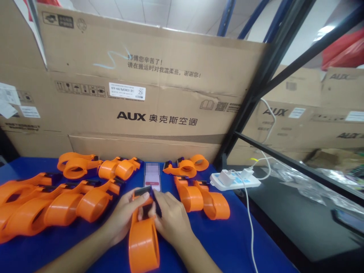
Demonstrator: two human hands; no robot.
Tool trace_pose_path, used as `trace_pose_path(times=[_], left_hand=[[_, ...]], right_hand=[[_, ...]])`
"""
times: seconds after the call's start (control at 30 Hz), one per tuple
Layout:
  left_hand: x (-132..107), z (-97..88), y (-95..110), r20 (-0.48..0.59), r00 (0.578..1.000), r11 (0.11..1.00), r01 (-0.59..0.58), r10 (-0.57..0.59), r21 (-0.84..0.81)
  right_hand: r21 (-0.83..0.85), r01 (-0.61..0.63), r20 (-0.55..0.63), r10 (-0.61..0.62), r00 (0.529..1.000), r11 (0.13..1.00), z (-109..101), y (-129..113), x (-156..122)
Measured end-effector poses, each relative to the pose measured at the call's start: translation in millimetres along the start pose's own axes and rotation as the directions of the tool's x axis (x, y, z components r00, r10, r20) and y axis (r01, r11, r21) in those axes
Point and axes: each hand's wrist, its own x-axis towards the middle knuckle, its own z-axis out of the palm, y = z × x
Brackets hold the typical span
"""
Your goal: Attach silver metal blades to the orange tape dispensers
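Observation:
An orange tape dispenser (143, 244) with a dark blade end is held between both hands, its round hub toward me. My left hand (123, 216) wraps round the left side of its frame, thumb over the dark end. On the other side, my right hand (173, 218) closes on the dark part with bent fingers. Just beyond the hands lies a phone (152, 182) with a lit screen. More orange tape dispensers (92, 204) lie in rows to the left, and several others (192, 197) lie to the right.
A blue surface (227, 246) carries everything. At right a white power strip (234, 180) has plugs in it and a white cable (250, 227) running toward me. Behind stands a large cardboard sheet (159, 98); a black metal frame (247, 110) rises at right. Another phone (348, 220) lies on the dark table.

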Motion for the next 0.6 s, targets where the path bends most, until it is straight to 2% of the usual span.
trace_pose_path(times=[0.2, 0.6], left_hand=[[1.1, -1.7, -0.8, 0.007, 0.999, 0.998, -0.037, 0.036, 0.047], [-3.1, 2.8, 1.1, 0.063, 0.997, 0.995, -0.055, 0.05, 0.079]], right_hand=[[-0.064, -0.005, -0.027, 0.003, 1.0, 0.998, 0.0, -5.7, -0.9], [0.023, 0.022, -0.052, -0.021, 0.998, 0.999, 8.1, -4.4, -9.0]])
